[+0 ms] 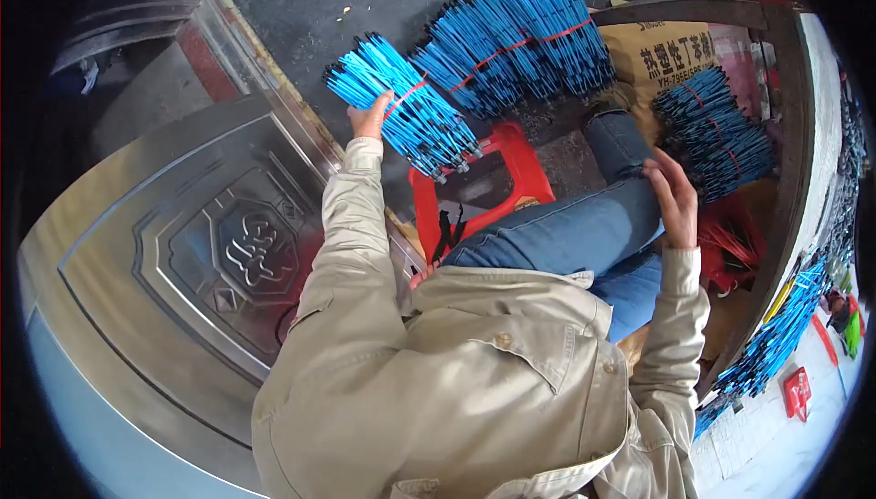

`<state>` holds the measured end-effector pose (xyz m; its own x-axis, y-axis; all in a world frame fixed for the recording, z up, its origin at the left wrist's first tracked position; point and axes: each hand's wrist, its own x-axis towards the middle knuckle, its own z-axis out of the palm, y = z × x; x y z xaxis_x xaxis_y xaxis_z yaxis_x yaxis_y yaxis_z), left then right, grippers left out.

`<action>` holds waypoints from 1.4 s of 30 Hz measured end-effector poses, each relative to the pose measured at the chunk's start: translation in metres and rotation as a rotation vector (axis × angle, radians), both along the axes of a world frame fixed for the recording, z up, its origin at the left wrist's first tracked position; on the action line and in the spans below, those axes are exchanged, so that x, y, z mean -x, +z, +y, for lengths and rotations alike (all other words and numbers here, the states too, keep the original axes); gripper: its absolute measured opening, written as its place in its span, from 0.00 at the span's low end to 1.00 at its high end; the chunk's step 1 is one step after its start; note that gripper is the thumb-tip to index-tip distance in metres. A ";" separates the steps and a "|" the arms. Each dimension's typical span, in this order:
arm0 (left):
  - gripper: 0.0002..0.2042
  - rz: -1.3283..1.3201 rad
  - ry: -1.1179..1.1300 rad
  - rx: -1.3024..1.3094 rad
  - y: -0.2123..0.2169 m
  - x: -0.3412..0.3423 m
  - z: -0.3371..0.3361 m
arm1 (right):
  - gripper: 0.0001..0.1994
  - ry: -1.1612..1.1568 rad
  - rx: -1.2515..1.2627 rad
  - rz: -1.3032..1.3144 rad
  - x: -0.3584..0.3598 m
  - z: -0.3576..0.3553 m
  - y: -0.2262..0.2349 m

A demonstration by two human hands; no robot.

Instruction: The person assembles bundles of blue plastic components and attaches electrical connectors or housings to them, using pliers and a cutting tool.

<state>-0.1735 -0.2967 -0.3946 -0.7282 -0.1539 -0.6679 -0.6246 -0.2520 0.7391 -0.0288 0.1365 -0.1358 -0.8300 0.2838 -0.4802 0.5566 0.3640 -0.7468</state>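
Observation:
My left hand (367, 119) is closed on the side of a bundle of thin blue rods with black ends (429, 125), its thumb by the red band around the rods. The bundle sits beside a row of similar banded bundles (516, 43) and partly overlaps the red plastic stool (534, 166). My right hand (675, 200) is beside my jeans-clad knee, its fingers mostly stretched out and nothing visible in it. Part of its palm side is hidden.
A metal door panel (192, 253) with raised ornament stands at left. More blue bundles (716, 134) lie at right, before a brown printed carton (639, 52). A wooden-edged worktable (794, 161) at far right carries loose blue rods (776, 326) and a red item (797, 394).

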 end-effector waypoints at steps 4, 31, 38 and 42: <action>0.45 -0.030 -0.027 0.433 -0.005 0.005 0.022 | 0.17 -0.068 -0.032 0.065 -0.011 -0.007 0.019; 0.16 -0.278 -0.504 -0.884 0.013 0.001 0.109 | 0.11 0.149 -0.731 0.398 -0.017 -0.038 -0.028; 0.15 0.837 -1.144 -1.531 0.412 0.020 0.182 | 0.12 0.010 -0.555 0.553 -0.081 -0.034 -0.007; 0.14 0.798 -1.404 -1.701 0.469 -0.015 0.205 | 0.12 -0.096 -0.495 0.489 -0.139 -0.022 0.047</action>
